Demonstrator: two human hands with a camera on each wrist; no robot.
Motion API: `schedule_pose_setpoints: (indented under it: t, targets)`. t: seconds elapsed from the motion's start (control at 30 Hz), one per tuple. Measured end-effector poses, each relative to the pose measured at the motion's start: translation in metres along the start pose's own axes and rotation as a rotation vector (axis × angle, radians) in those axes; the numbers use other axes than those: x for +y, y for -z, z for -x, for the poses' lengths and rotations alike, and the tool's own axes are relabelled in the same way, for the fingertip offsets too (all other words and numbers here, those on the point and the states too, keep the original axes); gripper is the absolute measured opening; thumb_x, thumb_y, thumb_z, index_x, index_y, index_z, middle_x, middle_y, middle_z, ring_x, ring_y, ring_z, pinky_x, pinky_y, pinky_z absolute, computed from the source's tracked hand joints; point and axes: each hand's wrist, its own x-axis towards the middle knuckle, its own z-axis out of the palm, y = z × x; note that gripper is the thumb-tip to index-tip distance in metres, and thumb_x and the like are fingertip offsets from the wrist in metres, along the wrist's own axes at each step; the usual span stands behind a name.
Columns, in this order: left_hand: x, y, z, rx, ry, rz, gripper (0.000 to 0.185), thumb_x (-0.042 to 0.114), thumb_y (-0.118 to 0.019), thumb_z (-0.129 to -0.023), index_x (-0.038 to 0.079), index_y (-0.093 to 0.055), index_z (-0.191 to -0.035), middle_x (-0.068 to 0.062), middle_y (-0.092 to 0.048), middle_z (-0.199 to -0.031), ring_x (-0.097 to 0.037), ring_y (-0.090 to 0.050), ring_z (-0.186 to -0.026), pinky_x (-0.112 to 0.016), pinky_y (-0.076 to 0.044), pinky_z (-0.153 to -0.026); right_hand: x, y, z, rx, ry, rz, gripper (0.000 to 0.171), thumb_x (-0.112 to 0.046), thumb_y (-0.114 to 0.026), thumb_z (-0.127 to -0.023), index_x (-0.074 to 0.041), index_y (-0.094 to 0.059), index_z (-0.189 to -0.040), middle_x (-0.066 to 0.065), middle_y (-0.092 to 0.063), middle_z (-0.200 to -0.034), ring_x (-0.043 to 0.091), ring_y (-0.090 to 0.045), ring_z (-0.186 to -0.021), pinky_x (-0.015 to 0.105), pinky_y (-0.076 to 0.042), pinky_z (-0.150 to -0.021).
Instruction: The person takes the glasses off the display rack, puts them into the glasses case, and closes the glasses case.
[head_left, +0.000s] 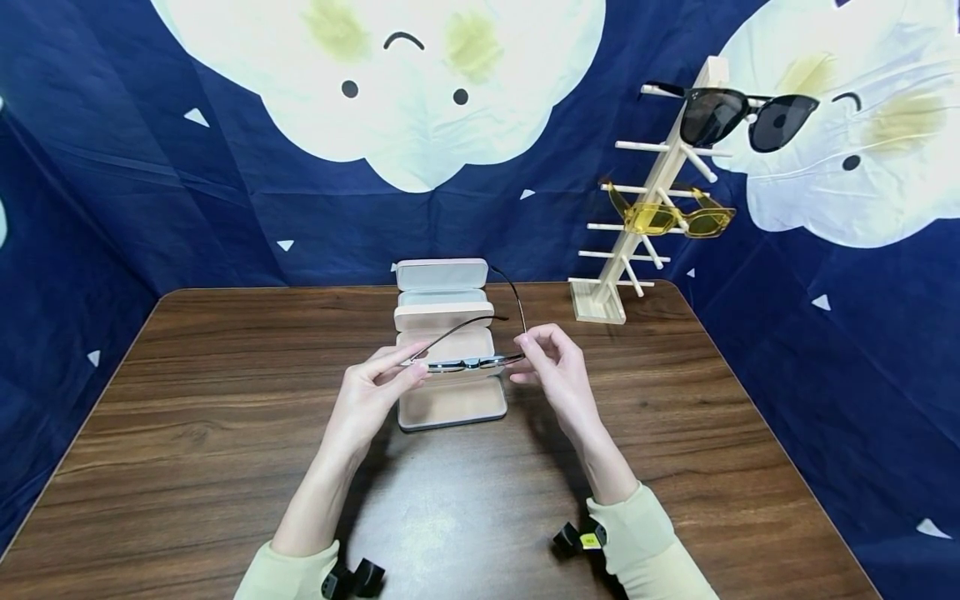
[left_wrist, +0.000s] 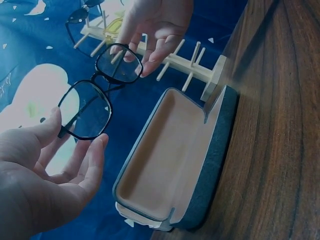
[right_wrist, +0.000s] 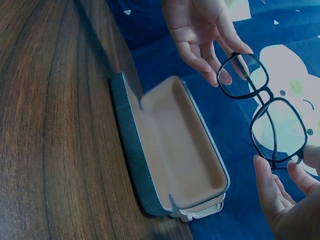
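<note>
Both hands hold a pair of black-framed eyeglasses (head_left: pixel 468 364) with clear lenses, raised above an open case (head_left: pixel 453 406). My left hand (head_left: pixel 375 387) pinches one end of the frame between thumb and fingers. At the other end, my right hand (head_left: pixel 558 371) grips near the hinge. The temples are unfolded and point away toward the backdrop. The case has a dark green outside (left_wrist: pixel 212 165) and beige lining (right_wrist: pixel 182 135); its lid stands up. In the wrist views the lenses (left_wrist: pixel 90 112) show clearly between the two hands.
Behind the green case stands another open case (head_left: pixel 442 315), pale pink with light blue lining. A wooden peg rack (head_left: pixel 600 304) at the back right carries black sunglasses (head_left: pixel 716 117) and yellow sunglasses (head_left: pixel 654 220). A blue cloth with white clouds (head_left: pixel 420 225) hangs behind the wooden table (head_left: pixel 187 442).
</note>
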Motion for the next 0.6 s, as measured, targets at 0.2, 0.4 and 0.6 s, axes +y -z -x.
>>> schedule_pose_setpoints:
  t: [0.2,0.4,0.6]
  targets:
    - [-0.0013,0.0006,-0.0007,-0.005,-0.009,-0.005,0.041,0.015,-0.074,-0.096,0.004,-0.067,-0.135,0.009,-0.068,-0.117,-0.012,-0.075,-0.099,-0.025,-0.061,-0.089,-0.0011,-0.0008,-0.0003,0.009,-0.008,-0.003,0.024,-0.016,-0.061,-0.104,-0.001,-0.056,-0.123,0.004,-0.064,-0.111,0.016,-0.076,-0.075,0.039,-0.065,-0.070]
    - [-0.0024,0.0008,-0.0011,-0.020,-0.010,-0.019,0.040,0.017,-0.074,-0.096,0.005,-0.068,-0.134,-0.005,-0.067,-0.125,-0.007,-0.073,-0.100,-0.025,-0.060,-0.091,-0.0004,0.0001,-0.0011,-0.005,0.001,0.006,0.032,-0.016,-0.059,-0.105,-0.002,-0.057,-0.135,0.010,-0.061,-0.118,0.015,-0.076,-0.076,0.036,-0.065,-0.069]
    - [-0.0035,0.0005,-0.0018,-0.034,-0.009,-0.021,0.040,0.017,-0.072,-0.098,0.002,-0.067,-0.135,-0.015,-0.064,-0.134,-0.003,-0.071,-0.101,-0.024,-0.060,-0.093,0.0013,0.0011,-0.0011,-0.019,0.015,0.015,0.034,-0.017,-0.059,-0.106,-0.005,-0.059,-0.137,0.017,-0.059,-0.124,0.014,-0.076,-0.077,0.031,-0.065,-0.069]
